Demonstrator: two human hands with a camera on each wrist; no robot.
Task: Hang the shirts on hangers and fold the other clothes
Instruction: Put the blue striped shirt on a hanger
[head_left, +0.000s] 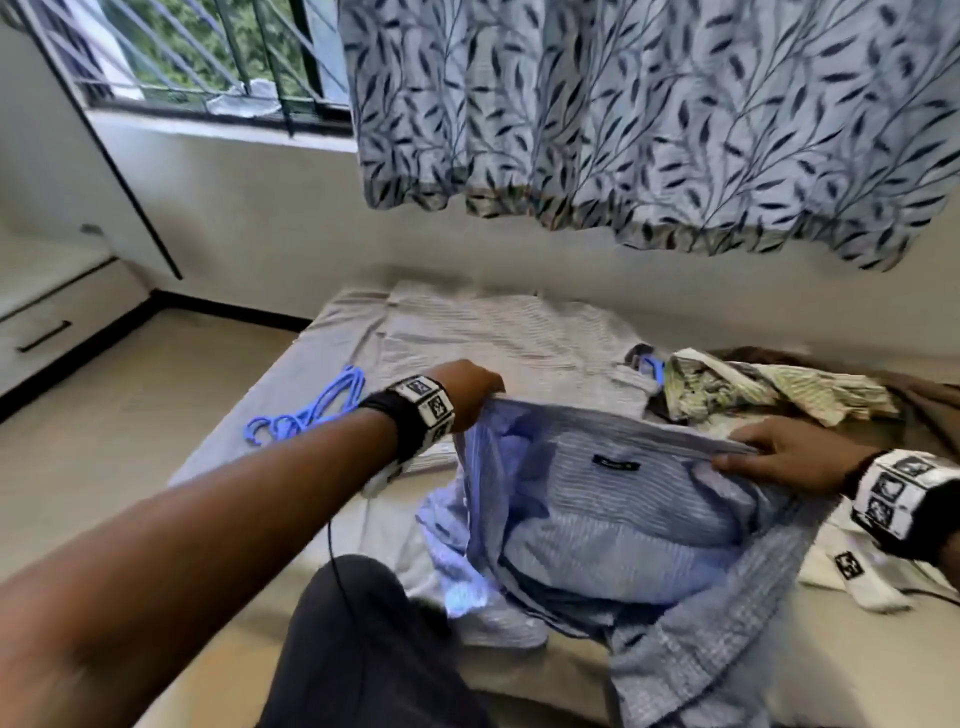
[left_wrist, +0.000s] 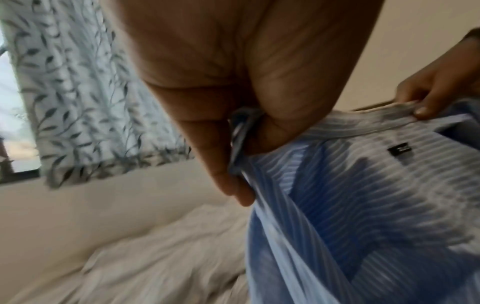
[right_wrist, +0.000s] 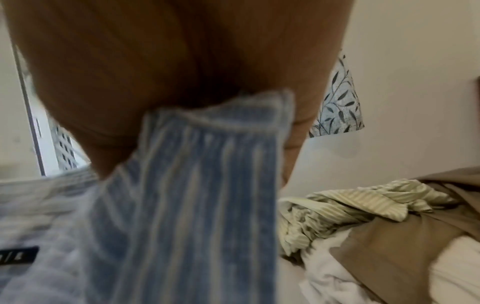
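left hand (head_left: 470, 387) and right hand (head_left: 795, 454), arms outstretched, each pinch the blue striped shirt (head_left: 623, 519) collar taut.

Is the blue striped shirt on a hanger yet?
No. Both hands, left hand and right hand, hold the blue striped shirt by its collar; the blue hangers lie apart on the bed.

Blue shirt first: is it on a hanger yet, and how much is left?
Not yet. One striped shirt already lies hung on a hanger. Left hand and right hand hold the blue shirt by its collar. Blue hangers wait; the crumpled green clothes are left.
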